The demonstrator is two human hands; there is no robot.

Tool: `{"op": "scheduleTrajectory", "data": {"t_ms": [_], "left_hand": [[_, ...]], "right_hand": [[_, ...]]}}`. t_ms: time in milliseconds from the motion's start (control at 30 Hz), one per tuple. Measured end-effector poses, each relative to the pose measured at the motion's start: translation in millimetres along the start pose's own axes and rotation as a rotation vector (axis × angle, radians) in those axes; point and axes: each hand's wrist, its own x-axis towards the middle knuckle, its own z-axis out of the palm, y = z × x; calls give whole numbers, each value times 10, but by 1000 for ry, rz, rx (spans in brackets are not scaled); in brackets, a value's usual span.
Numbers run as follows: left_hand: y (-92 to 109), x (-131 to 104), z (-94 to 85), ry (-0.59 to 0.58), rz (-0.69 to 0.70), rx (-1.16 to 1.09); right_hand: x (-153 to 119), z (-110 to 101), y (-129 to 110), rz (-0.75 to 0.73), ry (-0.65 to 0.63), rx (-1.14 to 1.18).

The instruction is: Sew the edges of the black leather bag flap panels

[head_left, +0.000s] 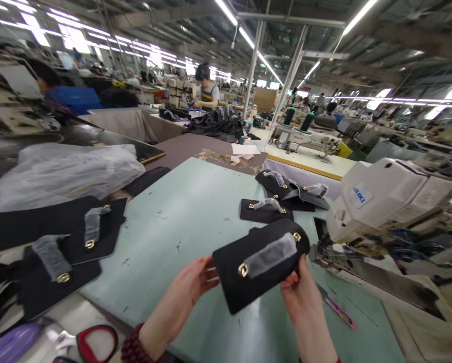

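Note:
A black bag panel (264, 286) is held up over the green tabletop, tilted up towards its right end. A carry handle (272, 255) wrapped in clear film runs along it, with a gold ring fitting at each end. My left hand (190, 283) grips the panel's left edge, its fingers partly hidden behind. My right hand (300, 290) pinches the lower right edge, thumb at the corner. Just beyond lies another black panel (262, 216) with a wrapped handle, and further panels (277, 184) overlap behind it.
The white sewing machine (388, 201) stands close on the right, pink-handled tweezers (339, 310) below it. Red-handled scissors (97, 343) lie at the lower left. More black panels (108, 237) and a translucent plastic sheet (63, 171) cover the left side. A person (208, 91) works farther back.

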Motion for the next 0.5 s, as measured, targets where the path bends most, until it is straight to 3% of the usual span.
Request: {"op": "scheduleTrajectory", "data": {"t_ms": [67,133,233,267,333,400,500], "left_hand": [[84,49,-293,233,190,362],[273,59,-687,553,430,823],[736,5,-1359,1004,599,1114],[908,-17,-1576,1105,603,1153],[1219,-40,-1955,1231,547,1213],[1430,-15,-2223,1269,449,1250],[1489,105,-2328,1234,363,1288]], "right_hand": [[277,167,-130,26,10,91],[531,371,-262,51,22,188],[725,615,-343,129,-16,266],[721,650,-324,172,-38,265],[620,631,-220,259,-76,241],[427,511,-52,343,-117,203],[85,250,239,470,-222,109]]}}
